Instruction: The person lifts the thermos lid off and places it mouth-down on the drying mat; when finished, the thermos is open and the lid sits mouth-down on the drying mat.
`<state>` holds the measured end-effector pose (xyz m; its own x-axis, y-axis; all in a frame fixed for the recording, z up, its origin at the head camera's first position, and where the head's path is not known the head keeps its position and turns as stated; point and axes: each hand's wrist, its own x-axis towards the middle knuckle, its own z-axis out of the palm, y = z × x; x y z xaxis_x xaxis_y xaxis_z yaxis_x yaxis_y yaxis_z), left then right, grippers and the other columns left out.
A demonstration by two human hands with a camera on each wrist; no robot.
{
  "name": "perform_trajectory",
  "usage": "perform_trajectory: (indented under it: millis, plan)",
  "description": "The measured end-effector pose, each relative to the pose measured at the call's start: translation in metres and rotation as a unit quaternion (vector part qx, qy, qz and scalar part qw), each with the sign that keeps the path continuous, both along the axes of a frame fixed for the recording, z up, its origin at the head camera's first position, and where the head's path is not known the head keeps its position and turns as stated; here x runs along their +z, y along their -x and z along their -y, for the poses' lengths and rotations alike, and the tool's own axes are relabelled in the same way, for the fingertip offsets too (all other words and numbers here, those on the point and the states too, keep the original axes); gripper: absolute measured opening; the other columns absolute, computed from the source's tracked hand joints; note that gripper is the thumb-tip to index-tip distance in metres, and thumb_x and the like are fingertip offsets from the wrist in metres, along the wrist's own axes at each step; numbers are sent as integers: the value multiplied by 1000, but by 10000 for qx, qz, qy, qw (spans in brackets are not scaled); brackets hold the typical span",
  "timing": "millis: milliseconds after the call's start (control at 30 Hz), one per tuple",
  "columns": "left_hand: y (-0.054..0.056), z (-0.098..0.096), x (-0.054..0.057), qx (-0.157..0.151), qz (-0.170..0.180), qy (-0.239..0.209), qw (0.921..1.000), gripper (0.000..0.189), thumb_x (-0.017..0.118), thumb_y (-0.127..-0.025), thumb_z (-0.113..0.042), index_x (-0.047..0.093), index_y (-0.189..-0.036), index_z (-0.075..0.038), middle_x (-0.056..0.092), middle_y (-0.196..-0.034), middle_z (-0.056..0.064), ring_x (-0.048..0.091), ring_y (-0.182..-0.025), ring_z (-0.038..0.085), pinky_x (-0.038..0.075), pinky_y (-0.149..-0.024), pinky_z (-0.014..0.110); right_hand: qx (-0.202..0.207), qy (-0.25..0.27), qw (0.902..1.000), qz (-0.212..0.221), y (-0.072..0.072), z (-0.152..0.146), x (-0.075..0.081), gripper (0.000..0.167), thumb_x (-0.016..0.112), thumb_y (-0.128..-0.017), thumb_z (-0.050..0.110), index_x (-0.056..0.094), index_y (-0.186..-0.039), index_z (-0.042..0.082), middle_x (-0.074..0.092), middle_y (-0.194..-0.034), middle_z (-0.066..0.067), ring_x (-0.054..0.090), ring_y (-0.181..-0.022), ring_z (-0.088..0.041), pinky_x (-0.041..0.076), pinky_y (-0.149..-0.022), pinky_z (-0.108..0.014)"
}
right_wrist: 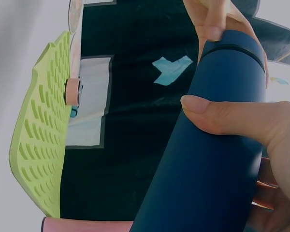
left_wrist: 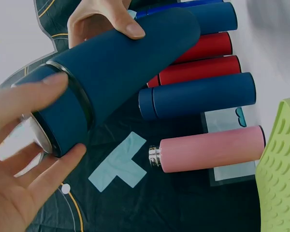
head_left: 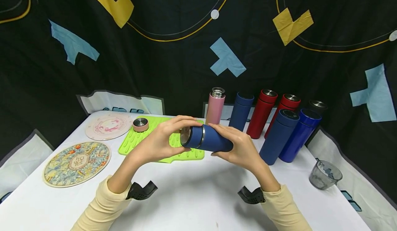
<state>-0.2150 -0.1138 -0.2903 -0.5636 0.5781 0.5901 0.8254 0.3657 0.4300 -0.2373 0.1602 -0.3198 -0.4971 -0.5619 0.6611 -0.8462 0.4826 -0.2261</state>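
A dark blue thermos flask (head_left: 216, 139) is held up on its side over the white table, between both hands. My left hand (head_left: 158, 139) grips its lid (head_left: 195, 137), thumb and fingers on opposite sides, and the lid's metallic top faces left. Round the flask's body curls my right hand (head_left: 238, 144), with the thumb (right_wrist: 217, 115) along the near side. A narrow silver ring (left_wrist: 75, 92) shows between lid and body. Behind the flask lies a green drying mat (head_left: 136, 143), bearing a pink flask lid (head_left: 140, 124). The lidless pink flask (head_left: 214, 108) stands upright beyond.
Right of the pink flask stand several lidded flasks, among them a blue one (head_left: 241, 112), a red one (head_left: 262, 115) and a front blue one (head_left: 279, 136). A clear cup (head_left: 324, 176) sits near the right edge. Two round mats, pink (head_left: 108, 126) and floral (head_left: 77, 163), lie left.
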Motion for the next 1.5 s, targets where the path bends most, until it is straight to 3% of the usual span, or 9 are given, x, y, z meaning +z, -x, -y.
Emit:
perform_trajectory:
  millis: [233, 400, 533, 733, 833, 1033, 1200, 1367, 1500]
  plan:
    - [-1, -1, 0, 341, 589, -227, 9974, 78, 88, -70, -29, 50, -137, -15, 57, -131, 0, 58, -110, 17, 57, -78, 31, -142, -70, 9997, -171, -1, 0, -1, 86, 92, -63, 21, 53, -139, 17, 61, -129, -7, 58, -113, -27, 52, -89, -45]
    - [1, 1, 0, 145, 243, 26, 9996, 85, 89, -68, -18, 47, -142, -21, 46, -142, -1, 47, -126, 18, 49, -96, 38, -30, 38, 10000, -21, -1, 0, 0, 86, 92, -63, 20, 53, -139, 15, 61, -128, -8, 59, -112, -27, 52, -89, -45]
    - [1, 2, 2, -97, -136, 16, 9999, 77, 87, -69, -6, 54, -137, -20, 45, -144, 2, 46, -128, 22, 48, -97, 39, 30, 107, 9999, 95, -1, 0, 0, 86, 93, -62, 20, 53, -139, 15, 61, -129, -7, 59, -112, -26, 52, -90, -44]
    - [0, 1, 1, 228, 229, -378, 9988, 72, 88, -71, -21, 55, -134, -16, 57, -130, 0, 58, -112, 18, 57, -78, 30, -85, 74, 9999, -34, 0, 0, 0, 86, 92, -63, 20, 52, -140, 17, 60, -130, -7, 58, -114, -27, 52, -90, -45]
    - [1, 0, 0, 359, 431, -395, 9976, 78, 88, -70, -31, 51, -137, -17, 56, -131, -3, 57, -111, 16, 56, -78, 28, -163, 44, 9998, -136, 0, -1, 0, 86, 92, -63, 19, 53, -140, 17, 60, -130, -8, 58, -114, -28, 52, -90, -46]
    - [4, 0, 0, -31, -64, 22, 10000, 84, 89, -68, -12, 48, -141, -20, 43, -145, 1, 46, -127, 20, 48, -97, 39, -7, 113, 9999, 56, 0, -1, 0, 87, 93, -62, 19, 53, -139, 16, 62, -127, -7, 60, -110, -26, 53, -89, -44]
    - [4, 2, 1, -179, -91, -135, 9997, 72, 85, -71, -2, 55, -134, -18, 49, -140, 3, 50, -123, 22, 52, -91, 36, -17, 146, 9998, 157, 1, 0, -1, 87, 93, -62, 19, 53, -140, 18, 62, -127, -7, 60, -110, -26, 53, -89, -44]
    - [2, 6, 2, 198, 350, -565, 9976, 72, 87, -71, -13, 54, -134, -18, 55, -131, 2, 55, -114, 23, 57, -78, 34, -131, 181, 9996, 143, 2, 0, -3, 88, 92, -63, 18, 51, -141, 18, 62, -127, -7, 59, -111, -27, 52, -89, -45]
    - [2, 13, 4, 545, 583, -717, 9942, 72, 87, -71, -19, 53, -135, -20, 55, -132, 3, 56, -109, 24, 57, -77, 33, -215, 293, 9992, 158, 4, -1, -5, 90, 93, -61, 16, 51, -141, 17, 62, -128, -7, 59, -111, -28, 52, -90, -46]
